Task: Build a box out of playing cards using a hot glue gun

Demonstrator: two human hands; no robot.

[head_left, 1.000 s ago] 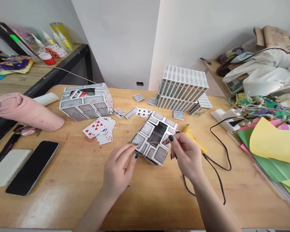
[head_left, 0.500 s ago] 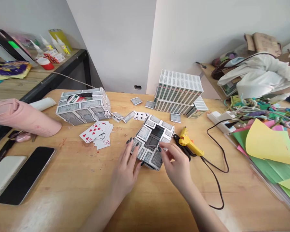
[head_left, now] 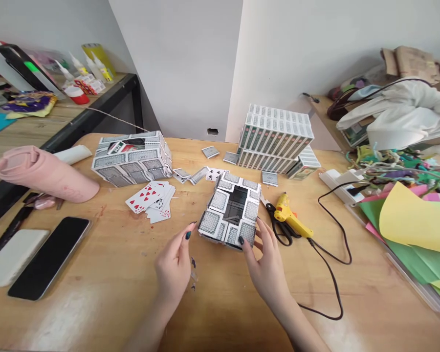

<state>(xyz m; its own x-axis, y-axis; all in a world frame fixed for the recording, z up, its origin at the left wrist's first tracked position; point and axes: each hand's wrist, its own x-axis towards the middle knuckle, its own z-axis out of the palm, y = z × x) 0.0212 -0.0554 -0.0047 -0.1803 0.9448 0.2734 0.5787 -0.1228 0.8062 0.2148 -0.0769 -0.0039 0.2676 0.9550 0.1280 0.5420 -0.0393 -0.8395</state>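
Observation:
A box covered in grey-backed playing cards (head_left: 209, 222), with a dark rectangular opening in its top, rests on the table in front of me. My right hand (head_left: 267, 261) grips its near right corner, thumb on top and fingers along the side. Just left of the box, my left hand (head_left: 174, 261) is apart from it, with thumb and forefinger drawn together; anything between them is too small to make out. Small dark and clear scraps (head_left: 193, 274) lie beside that hand. Right of the box are black-handled scissors (head_left: 281, 232), partly under a yellow glue gun (head_left: 292, 221).
A second card-covered box (head_left: 132, 166) and loose playing cards (head_left: 146, 198) are at left, near a pink roll (head_left: 51, 173) and a phone (head_left: 49, 259). Stacked card packs (head_left: 276, 132) stand behind. The glue gun's cord runs to a power strip (head_left: 341, 186) beside coloured paper (head_left: 410, 215).
My left hand has come off the box and moved left. My right hand has shifted from the box's top to its near right corner. The box has turned slightly.

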